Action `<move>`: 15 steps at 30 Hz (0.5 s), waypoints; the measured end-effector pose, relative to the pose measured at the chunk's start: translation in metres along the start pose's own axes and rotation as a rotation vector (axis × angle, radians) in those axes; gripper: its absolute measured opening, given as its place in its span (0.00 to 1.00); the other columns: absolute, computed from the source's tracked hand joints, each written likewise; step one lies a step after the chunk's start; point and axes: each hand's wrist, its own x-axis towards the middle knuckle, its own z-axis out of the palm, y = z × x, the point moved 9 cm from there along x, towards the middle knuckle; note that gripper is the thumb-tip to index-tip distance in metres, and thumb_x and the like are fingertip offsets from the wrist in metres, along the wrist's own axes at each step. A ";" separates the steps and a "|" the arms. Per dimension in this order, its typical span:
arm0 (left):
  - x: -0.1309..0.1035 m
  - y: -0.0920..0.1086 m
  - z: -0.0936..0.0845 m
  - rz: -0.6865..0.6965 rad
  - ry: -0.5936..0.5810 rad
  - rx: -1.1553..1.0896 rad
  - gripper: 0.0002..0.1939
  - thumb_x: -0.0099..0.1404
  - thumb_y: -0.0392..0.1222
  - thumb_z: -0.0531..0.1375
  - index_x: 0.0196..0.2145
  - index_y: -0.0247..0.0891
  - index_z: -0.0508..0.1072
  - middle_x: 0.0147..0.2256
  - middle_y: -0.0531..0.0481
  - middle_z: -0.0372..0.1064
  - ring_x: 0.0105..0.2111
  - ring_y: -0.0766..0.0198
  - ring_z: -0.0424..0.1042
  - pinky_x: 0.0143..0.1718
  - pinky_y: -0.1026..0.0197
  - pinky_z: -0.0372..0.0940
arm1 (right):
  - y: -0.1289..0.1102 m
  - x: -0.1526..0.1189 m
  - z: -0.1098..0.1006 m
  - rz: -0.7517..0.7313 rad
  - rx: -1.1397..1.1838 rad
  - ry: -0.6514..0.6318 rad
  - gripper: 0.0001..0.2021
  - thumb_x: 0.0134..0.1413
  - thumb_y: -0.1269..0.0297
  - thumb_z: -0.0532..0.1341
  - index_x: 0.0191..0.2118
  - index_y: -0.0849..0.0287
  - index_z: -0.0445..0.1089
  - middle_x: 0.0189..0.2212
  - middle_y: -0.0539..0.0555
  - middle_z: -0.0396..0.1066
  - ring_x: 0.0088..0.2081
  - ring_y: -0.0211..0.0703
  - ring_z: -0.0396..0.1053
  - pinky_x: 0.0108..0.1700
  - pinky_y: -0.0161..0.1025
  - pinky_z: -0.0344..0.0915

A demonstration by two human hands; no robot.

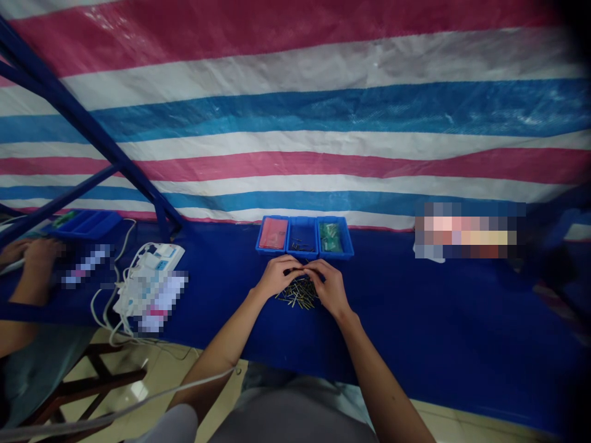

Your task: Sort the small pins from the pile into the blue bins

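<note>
My left hand [276,277] and my right hand [329,286] meet fingertip to fingertip above a pile of thin, brass-coloured and dark metal pieces [301,296], perhaps screws or pins. Both hands are closed in a pinch. Whatever lies between the fingertips is too small to name. Just beyond the fingers stands a blue three-part tray [317,246]. Its left compartment holds pink-red flat pieces [273,234], and a few small dark pieces [302,246] lie in the middle one. Green items [330,237] fill the right compartment.
On the left are a white power strip [161,261] with cables, another blue tray [90,224] and a co-worker's hands [39,252]. A blue metal frame [87,126] slants down at left. A striped sheet [300,123] hangs behind the blue table [415,332]; blurred-out items lie at right.
</note>
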 end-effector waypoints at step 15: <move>0.000 0.002 -0.007 -0.079 0.019 0.019 0.14 0.70 0.48 0.59 0.42 0.36 0.79 0.32 0.47 0.74 0.26 0.68 0.66 0.29 0.65 0.62 | 0.006 0.000 -0.002 -0.009 -0.107 0.037 0.12 0.68 0.58 0.55 0.41 0.56 0.73 0.33 0.54 0.73 0.32 0.42 0.71 0.39 0.38 0.67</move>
